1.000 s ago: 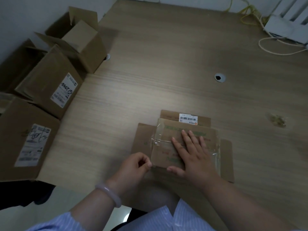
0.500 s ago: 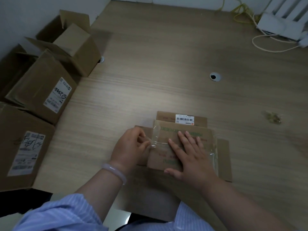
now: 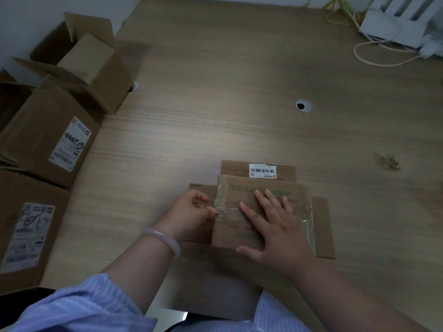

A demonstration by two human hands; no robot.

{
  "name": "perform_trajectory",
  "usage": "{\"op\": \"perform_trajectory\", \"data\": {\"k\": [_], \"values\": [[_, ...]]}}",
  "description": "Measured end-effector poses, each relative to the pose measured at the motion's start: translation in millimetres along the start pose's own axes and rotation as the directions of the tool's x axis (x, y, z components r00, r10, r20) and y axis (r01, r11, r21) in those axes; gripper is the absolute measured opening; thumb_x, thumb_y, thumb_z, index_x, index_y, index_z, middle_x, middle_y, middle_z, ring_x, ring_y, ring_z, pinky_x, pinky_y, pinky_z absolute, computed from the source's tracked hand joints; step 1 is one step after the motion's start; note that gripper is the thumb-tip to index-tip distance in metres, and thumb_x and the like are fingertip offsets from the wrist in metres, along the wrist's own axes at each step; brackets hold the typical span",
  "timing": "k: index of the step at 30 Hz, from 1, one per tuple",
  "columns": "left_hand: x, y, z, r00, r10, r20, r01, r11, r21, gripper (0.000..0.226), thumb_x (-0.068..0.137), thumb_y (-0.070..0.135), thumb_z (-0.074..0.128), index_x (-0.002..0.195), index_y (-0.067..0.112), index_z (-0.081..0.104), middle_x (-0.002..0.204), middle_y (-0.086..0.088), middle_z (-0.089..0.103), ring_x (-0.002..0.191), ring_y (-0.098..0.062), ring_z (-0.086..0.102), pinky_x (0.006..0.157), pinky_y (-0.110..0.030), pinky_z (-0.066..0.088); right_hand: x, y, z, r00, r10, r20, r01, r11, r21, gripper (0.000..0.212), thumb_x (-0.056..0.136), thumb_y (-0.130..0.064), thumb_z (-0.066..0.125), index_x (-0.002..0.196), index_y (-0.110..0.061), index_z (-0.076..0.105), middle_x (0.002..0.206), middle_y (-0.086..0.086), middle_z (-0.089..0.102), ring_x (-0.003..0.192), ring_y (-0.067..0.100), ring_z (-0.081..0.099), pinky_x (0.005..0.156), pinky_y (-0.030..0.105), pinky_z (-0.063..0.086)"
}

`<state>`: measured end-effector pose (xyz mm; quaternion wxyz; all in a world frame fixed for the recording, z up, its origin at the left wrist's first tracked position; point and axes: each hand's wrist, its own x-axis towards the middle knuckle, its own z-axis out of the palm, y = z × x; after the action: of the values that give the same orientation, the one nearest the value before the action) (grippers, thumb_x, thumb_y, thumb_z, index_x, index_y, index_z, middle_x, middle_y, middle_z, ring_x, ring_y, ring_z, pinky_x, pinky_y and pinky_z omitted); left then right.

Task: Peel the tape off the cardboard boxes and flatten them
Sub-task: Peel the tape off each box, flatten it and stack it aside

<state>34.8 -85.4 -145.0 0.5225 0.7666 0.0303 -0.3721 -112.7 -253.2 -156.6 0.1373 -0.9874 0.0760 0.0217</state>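
A: Head view first: whereabouts on the table [image 3: 239,92] for the flattened cardboard box [image 3: 239,191]?

B: Lies near the front edge, just ahead of the body, with flaps spread out on all sides. Carries a white barcode label [image 3: 263,170] on the far flap and green print on the middle panel.

A: And the clear tape [image 3: 221,195]?

B: Runs across the middle panel and wraps over its left and right edges. Looks wrinkled and lifted at the left.

A: Hands?

B: Presses down on the middle panel with the right hand [image 3: 275,226], fingers straight and spread, thumb out near the front edge. Pinches the loose tape at the panel's left edge with the left hand [image 3: 191,212], fingers curled, thumb against forefinger. Close together, but not touching.

A: Anything on the arms?

B: Wears a pale bracelet [image 3: 165,238] on the left wrist, with a blue striped sleeve [image 3: 84,305] farther up.

A: Farther out?

B: Shows three more boxes along the table's left side: a near labelled box [image 3: 26,231], a middle labelled box [image 3: 48,140] tilted behind it, and an open box [image 3: 96,68] at the back with flaps up. Also a round cable hole [image 3: 303,106] mid-table, a small crumpled scrap [image 3: 387,161] to the right, too blurred to identify, and a white cable [image 3: 383,58] looped by a white device [image 3: 395,27] in the far right corner.
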Motion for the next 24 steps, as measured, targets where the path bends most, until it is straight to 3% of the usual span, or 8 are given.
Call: {"op": "perform_trajectory", "data": {"k": [3,6,12,14,17,20,22,24], "values": [[1.8,3.6,2.2,0.978,0.208,0.014,-0.209,0.97,0.123,0.031,0.079,-0.007,0.067,0.083,0.019,0.052,0.074,-0.008,0.058,0.069,-0.02,0.055,0.076,-0.043,0.052,0.3,-0.1,0.1,1.0,-0.003,-0.007,0.003,1.0,0.002,0.09,0.065,-0.08,0.05,0.143,-0.036,0.038,0.154,0.007,0.03,0.144,0.025,0.023,0.113,0.051,0.017],[1.3,9.5,2.4,0.906,0.422,0.032,-0.41,0.858,0.31,0.029,0.08,0.003,0.068,0.084,0.029,0.055,0.078,-0.002,0.062,0.072,-0.018,0.058,0.071,-0.032,0.049,-0.3,0.4,0.5,1.0,-0.002,-0.015,0.002,1.0,0.012,0.091,0.065,-0.08,0.051,0.144,-0.037,0.036,0.155,0.006,0.028,0.145,0.024,0.02,0.114,0.051,0.017],[6.0,17.2,10.0,0.746,0.662,0.076,-0.602,0.621,0.502,0.03,0.08,-0.002,0.063,0.092,0.025,0.057,0.078,0.017,0.049,0.077,-0.009,0.048,0.071,-0.022,0.038,-0.8,0.1,0.6,1.0,-0.007,-0.007,0.007,1.0,0.011,0.091,0.066,-0.08,0.051,0.145,-0.036,0.035,0.155,0.007,0.026,0.145,0.024,0.018,0.114,0.052,0.018],[11.8,20.5,14.1,0.749,0.659,0.074,-0.599,0.624,0.502,0.029,0.08,-0.001,0.061,0.1,0.02,0.06,0.079,0.017,0.048,0.078,-0.006,0.047,0.073,-0.022,0.04,-0.5,0.5,1.1,1.0,-0.004,0.002,0.004,1.0,0.014,0.091,0.066,-0.08,0.051,0.144,-0.036,0.035,0.155,0.007,0.026,0.145,0.024,0.017,0.113,0.052,0.019],[19.3,25.1,16.2,0.838,0.546,0.009,-0.493,0.749,0.442,0.04,0.081,0.005,0.066,0.117,0.022,0.059,0.079,0.012,0.054,0.076,-0.01,0.054,0.079,-0.03,0.049,0.0,0.5,1.1,1.0,0.004,0.017,-0.005,1.0,0.013,0.09,0.067,-0.081,0.05,0.144,-0.037,0.036,0.156,0.006,0.025,0.146,0.023,0.015,0.114,0.053,0.018],[20.4,28.4,14.8,0.876,0.479,-0.066,-0.393,0.785,0.479,0.054,0.078,0.015,0.075,0.127,0.019,0.054,0.099,0.004,0.047,0.075,-0.005,0.054,0.086,-0.021,0.045,0.0,-0.2,0.3,1.0,0.009,0.026,-0.009,1.0,0.015,0.09,0.067,-0.081,0.05,0.145,-0.037,0.035,0.156,0.006,0.024,0.146,0.023,0.014,0.114,0.052,0.016],[24.1,29.3,11.7,0.899,0.415,-0.143,-0.297,0.816,0.496,0.061,0.074,0.025,0.08,0.129,0.017,0.055,0.111,-0.002,0.046,0.085,-0.01,0.054,0.091,-0.021,0.043,-0.2,-0.2,0.1,1.0,0.006,0.025,-0.007,1.0,0.024,0.09,0.067,-0.081,0.05,0.145,-0.037,0.035,0.157,0.005,0.023,0.146,0.022,0.013,0.114,0.052,0.015],[27.8,30.2,9.5,0.954,0.257,-0.154,-0.189,0.915,0.357,0.062,0.075,0.027,0.08,0.129,0.011,0.055,0.108,-0.003,0.054,0.094,-0.015,0.056,0.089,-0.026,0.047,-0.2,-0.2,0.2,1.0,0.006,0.019,-0.007,0.999,0.032,0.09,0.067,-0.081,0.051,0.144,-0.037,0.036,0.156,0.005,0.023,0.146,0.022,0.013,0.114,0.052,0.016]]}}
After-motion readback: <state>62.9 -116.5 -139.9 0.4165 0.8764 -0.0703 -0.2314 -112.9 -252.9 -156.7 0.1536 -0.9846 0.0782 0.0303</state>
